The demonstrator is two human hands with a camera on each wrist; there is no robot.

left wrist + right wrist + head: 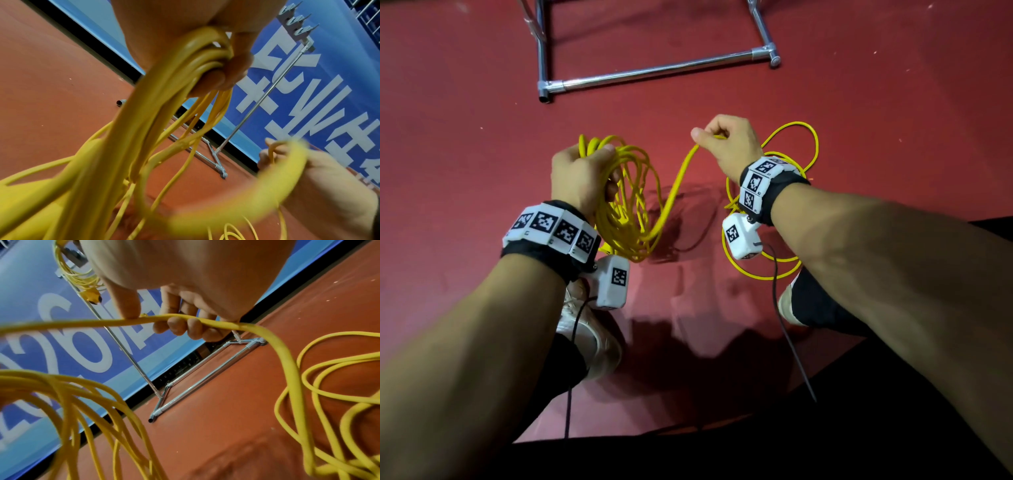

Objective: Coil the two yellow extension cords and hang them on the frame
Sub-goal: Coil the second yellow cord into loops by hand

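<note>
My left hand [582, 174] grips a bundle of several yellow cord loops [631, 202] that hang down over the red floor; the left wrist view shows the fingers [236, 65] curled round the loops [205, 53]. A single strand [674, 192] runs from that coil up to my right hand [726, 140], which pinches it between thumb and curled fingers [176, 326]. Loose slack of the cord [804, 150] lies on the floor behind my right wrist. A second yellow cord [80, 274], coiled, hangs at the top of the metal frame [131, 360] in the right wrist view.
The chrome frame's base [654, 72] stands on the red floor ahead of my hands. Hooks [298, 21] sit at the top of its upright pole. A blue banner [308, 97] lines the wall behind. My shoes [589, 329] are below the coil.
</note>
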